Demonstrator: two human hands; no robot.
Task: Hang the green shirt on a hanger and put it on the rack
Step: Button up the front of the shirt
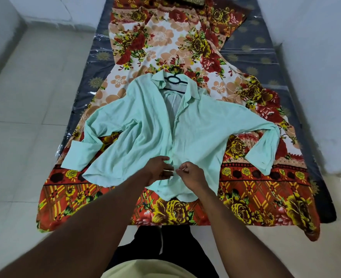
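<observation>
At lower centre, the left hand (159, 169) and right hand (191, 173) meet with curled fingers, each pinching a front edge of the shirt (145, 127). The shirt lies spread open mid-frame on a floral sheet (165, 41) over a mattress (255, 57), with the hanger (174, 79) inside its collar.

The hanger (174, 80) lies mostly hidden inside the shirt (145, 127); only its hook and dark neck show at the collar. The left hand (159, 170) and right hand (191, 173) cover the front edges they pinch, and any button there is too small to tell. The bottom edge cuts off both forearms. The sheet (165, 37) hides much of the mattress (255, 57).
</observation>
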